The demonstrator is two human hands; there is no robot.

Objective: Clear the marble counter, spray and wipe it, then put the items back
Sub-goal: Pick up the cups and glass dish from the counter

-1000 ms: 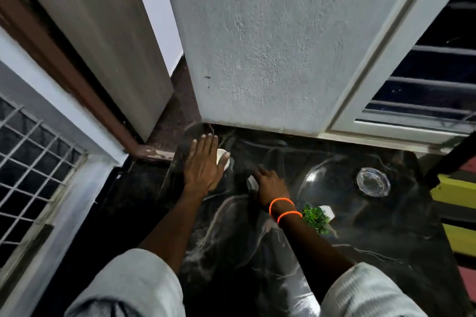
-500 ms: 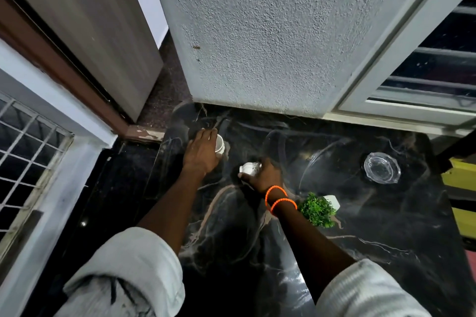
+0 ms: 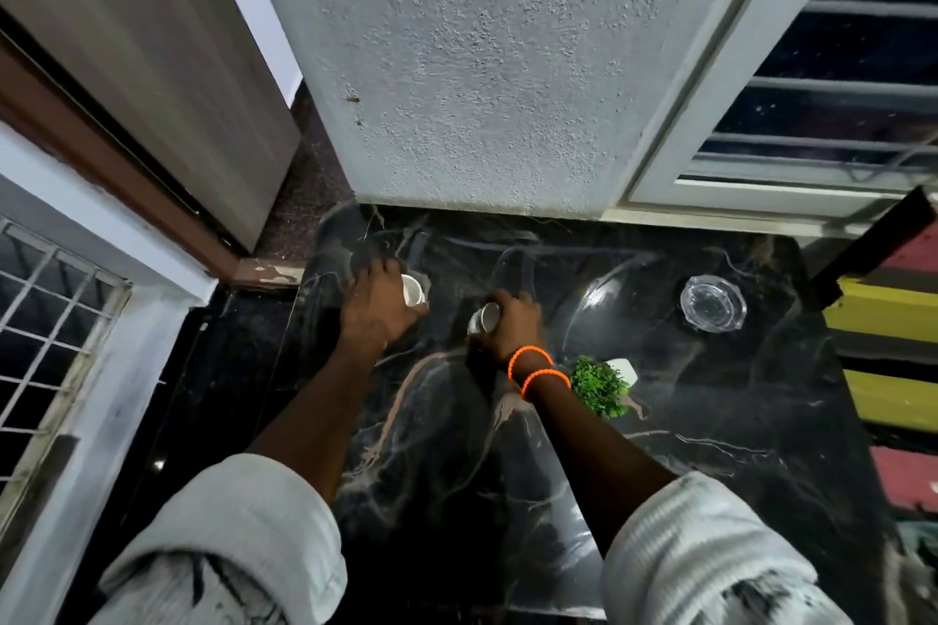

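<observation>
On the black marble counter (image 3: pixel 710 421), my left hand (image 3: pixel 378 307) grips a small white cup (image 3: pixel 412 290) near the back left corner. My right hand (image 3: pixel 507 322), with two orange bands at the wrist, grips a small shiny metal cup (image 3: pixel 484 317) near the counter's middle. A little green plant in a white pot (image 3: pixel 601 383) sits just right of my right wrist. Further right, toward the back, rests a clear glass dish (image 3: pixel 713 304).
A rough grey wall (image 3: pixel 482 66) rises behind the counter. There is a barred window (image 3: pixel 837 91) at the back right and a brown door (image 3: pixel 152 66) at the left. The counter's left edge drops to a dark floor (image 3: pixel 228 371). Yellow and red stripes (image 3: pixel 888 320) border the right.
My left hand went from flat fingers over the white cup to a grip round it. My right hand took hold of the metal cup and tilted it. The view moved closer.
</observation>
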